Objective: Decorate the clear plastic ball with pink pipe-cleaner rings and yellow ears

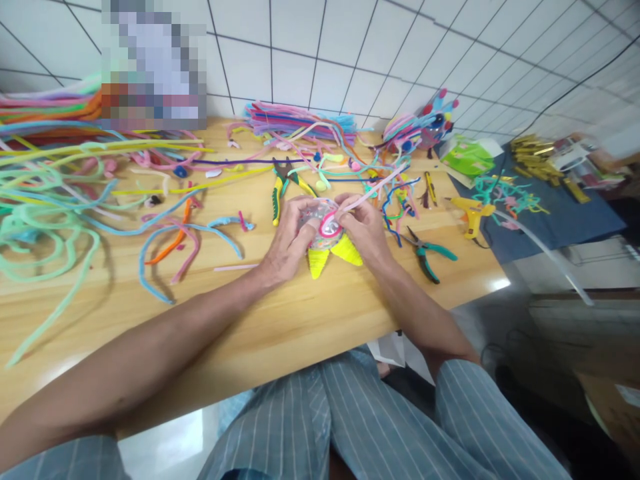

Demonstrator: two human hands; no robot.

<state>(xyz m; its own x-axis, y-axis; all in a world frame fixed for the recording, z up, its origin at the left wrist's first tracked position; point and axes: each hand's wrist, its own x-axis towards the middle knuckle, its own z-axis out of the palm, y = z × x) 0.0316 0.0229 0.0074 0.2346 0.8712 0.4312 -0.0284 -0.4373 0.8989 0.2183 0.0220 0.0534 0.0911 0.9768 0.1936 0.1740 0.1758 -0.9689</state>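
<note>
Hands of the person meet near the centre of the frame, above the wooden table point(280, 333). Between them is one round clear piece point(311, 212), with a bright pink ring point(327, 233) on its face and two yellow pointed parts point(317, 264) at its lower edge, directed toward the bottom of the frame. The left hand point(290, 243) holds this round piece from its left side, with the thumb lying on the front; its other fingers are partly hidden behind. The right hand point(365, 230) is at the right side of the piece, thumb and forefinger narrow together, pinching a pale pink fuzzy stem point(377, 190), which goes up and to the right from the ring. How the remaining right fingers stand, I cannot tell.

Just above the left hand lie pliers with yellow-green handles point(276, 200). To the right of the right hand are teal-handled pliers point(427, 257), with the handles apart, and farther right a yellow glue gun point(471, 217). A bundle of coloured stems point(295, 123) lies at the upper centre; loose mint-green stems point(75, 252) spread in curls at the left of the frame.
</note>
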